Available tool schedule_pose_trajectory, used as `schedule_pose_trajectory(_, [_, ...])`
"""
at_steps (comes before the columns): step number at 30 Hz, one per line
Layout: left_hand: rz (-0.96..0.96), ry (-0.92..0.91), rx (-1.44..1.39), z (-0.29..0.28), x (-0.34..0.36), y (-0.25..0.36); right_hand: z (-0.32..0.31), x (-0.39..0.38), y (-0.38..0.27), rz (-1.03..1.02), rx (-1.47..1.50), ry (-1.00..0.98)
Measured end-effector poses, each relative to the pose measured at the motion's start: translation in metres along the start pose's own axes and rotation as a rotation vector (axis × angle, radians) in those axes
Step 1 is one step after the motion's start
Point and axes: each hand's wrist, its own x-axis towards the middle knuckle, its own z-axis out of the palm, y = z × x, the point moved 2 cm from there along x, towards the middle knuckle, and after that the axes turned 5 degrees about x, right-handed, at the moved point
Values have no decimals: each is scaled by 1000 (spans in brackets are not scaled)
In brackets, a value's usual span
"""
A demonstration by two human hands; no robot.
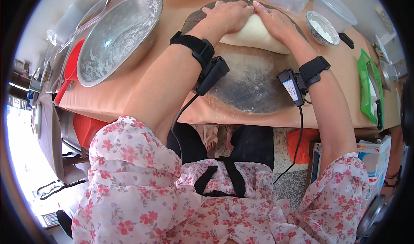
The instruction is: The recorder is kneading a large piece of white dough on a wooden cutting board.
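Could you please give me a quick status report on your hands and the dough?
Left hand and right hand both flat on the dough, fingers extended. Dough on round dark board. Floured metal bowl left, clear of the hands.

Items around your work area, head view.
Upper left: large steel mixing bowl, floured inside. Upper right: small bowl of flour. Right edge: green plastic basket.
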Motion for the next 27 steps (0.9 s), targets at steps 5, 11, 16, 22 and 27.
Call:
schedule_pose_trajectory(5, [-18,-25,-38,2,15,-3,0,14,8,-36,36,-34])
schedule_pose_trajectory(11, [-23,65,31,5,23,-9,2,19,8,-64,4,17])
schedule_pose_trajectory(16, [-11,43,76,8,19,-4,3,18,15,-65,3,16])
schedule_pose_trajectory(22, [28,4,131,6,0,-1,3,0,4,-25,-27,10])
schedule_pose_trajectory(27, [7,15,120,6,-16,0,0,-24,-11,9,-71,33])
